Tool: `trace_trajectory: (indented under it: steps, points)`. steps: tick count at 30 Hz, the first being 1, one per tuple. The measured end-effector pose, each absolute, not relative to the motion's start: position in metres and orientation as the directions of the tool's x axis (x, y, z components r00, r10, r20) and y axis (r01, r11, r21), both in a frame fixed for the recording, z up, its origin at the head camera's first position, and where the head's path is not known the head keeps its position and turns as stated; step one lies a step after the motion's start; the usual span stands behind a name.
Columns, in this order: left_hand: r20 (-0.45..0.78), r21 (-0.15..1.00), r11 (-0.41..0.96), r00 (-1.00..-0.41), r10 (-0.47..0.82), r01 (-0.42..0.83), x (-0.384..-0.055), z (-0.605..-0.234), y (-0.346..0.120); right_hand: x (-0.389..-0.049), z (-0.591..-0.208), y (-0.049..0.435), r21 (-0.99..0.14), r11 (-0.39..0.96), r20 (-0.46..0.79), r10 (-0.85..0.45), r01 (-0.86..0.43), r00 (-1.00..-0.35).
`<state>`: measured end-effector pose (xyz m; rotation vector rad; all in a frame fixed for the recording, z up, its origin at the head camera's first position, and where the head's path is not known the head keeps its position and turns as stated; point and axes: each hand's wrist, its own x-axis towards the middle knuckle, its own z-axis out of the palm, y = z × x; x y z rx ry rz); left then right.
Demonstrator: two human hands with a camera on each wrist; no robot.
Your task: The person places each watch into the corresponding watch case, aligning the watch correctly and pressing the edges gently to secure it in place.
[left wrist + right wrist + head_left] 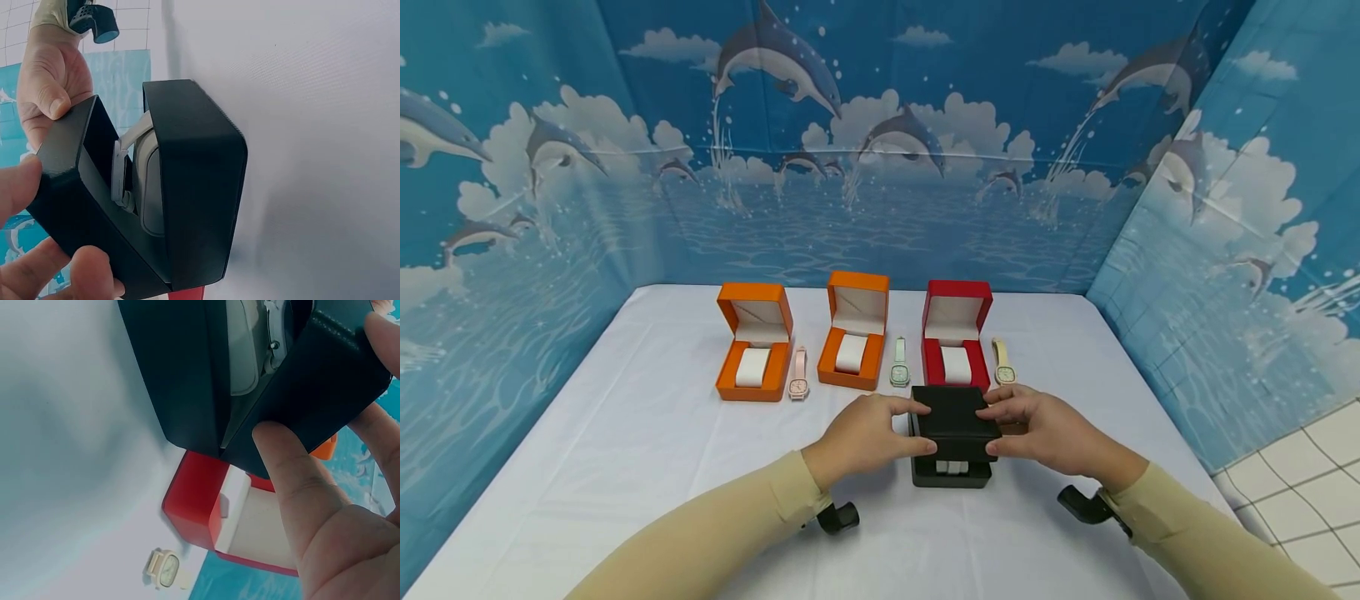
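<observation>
Black watch box (955,433), right of lower centre in the head frame, sits on the white tablecloth (662,408) with its lid (953,412) tilted partway down over the base. On my remote feed, the left hand (876,433) grasps the lid at its left side, thumb and fingertips pressed to it; the right hand (1045,429) pinches the lid's right side in like manner. The left wrist view gives me the gap: a watch (119,172) strapped around a pale cushion (152,187) inside the base. I cannot make out its dial from this side. Directly behind, I log a red watch box (957,288), lid raised, white cushion showing, its front edge partly hidden by the black one. A yellow watch (1003,371) lies just right of it, near the right hand's fingertips; a green watch (899,371) lies to its left. Further left I note an orange watch box (846,382), then a pink watch (798,383), then a second orange box (748,394), both boxes raised-lidded with white cushions. Dolphin-print curtain (880,221) fills the upper frame; white tiles (1300,475) show lower right.
</observation>
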<state>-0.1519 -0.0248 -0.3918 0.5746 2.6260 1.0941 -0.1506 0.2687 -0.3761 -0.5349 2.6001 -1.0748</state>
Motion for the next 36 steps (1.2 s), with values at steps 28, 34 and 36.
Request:
trace_trajectory:
  steps: [28,34,36]
  points:
    - [-0.073,0.597,0.735,-0.891,0.448,0.32,-0.1432,-0.3932,-0.022,-0.1408,-0.3776,0.2608,-0.666,0.706,-0.121,-0.421,-0.242,-0.899]
    - [-0.073,0.594,0.737,-0.891,0.448,0.322,-0.1422,-0.3933,-0.0219,-0.1401,-0.3771,0.2611,-0.684,0.685,-0.116,-0.443,-0.252,-0.889]
    - [-0.068,0.599,0.731,-0.889,0.453,0.327,-0.142,-0.3932,-0.0224,-0.1405,-0.3773,0.2613,-0.683,0.686,-0.117,-0.444,-0.253,-0.888]
